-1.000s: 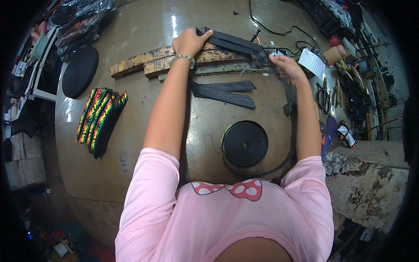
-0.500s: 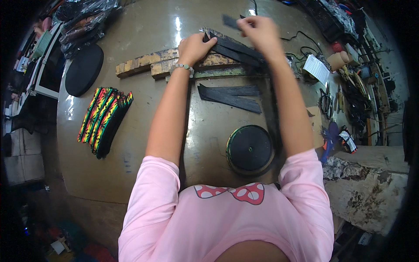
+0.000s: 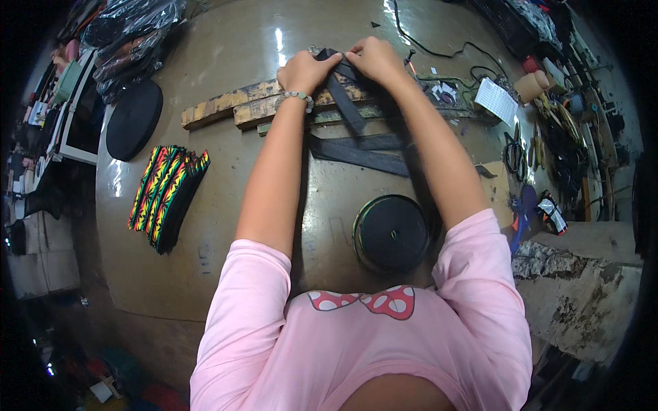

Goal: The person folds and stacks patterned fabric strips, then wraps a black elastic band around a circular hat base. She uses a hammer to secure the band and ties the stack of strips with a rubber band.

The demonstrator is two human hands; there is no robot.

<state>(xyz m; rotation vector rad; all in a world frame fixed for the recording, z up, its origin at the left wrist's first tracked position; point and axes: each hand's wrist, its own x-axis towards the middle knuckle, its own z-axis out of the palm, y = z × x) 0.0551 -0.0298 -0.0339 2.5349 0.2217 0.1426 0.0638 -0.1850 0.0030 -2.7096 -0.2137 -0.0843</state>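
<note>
My left hand [image 3: 310,70] and my right hand [image 3: 373,58] meet at the far side of the brown table [image 3: 226,205], both gripping a black webbing strap [image 3: 345,103] over a pair of wooden blocks [image 3: 236,106]. The strap runs from my fingers down toward me. More cut black strap pieces [image 3: 363,152] lie flat under my forearms. A black roll of webbing [image 3: 392,233] sits close to my chest, between my arms.
A stack of striped red, yellow and green bands [image 3: 168,195] lies at the left. Another black roll [image 3: 133,120] lies further left. Bagged goods [image 3: 130,34] fill the far left corner. Tools, cables, a paper sheet [image 3: 497,101] and a tape roll [image 3: 533,85] crowd the right side.
My right hand has swung from the right end of the wooden blocks to the left, joining my left hand on the strap. The left hand has stayed at the blocks.
</note>
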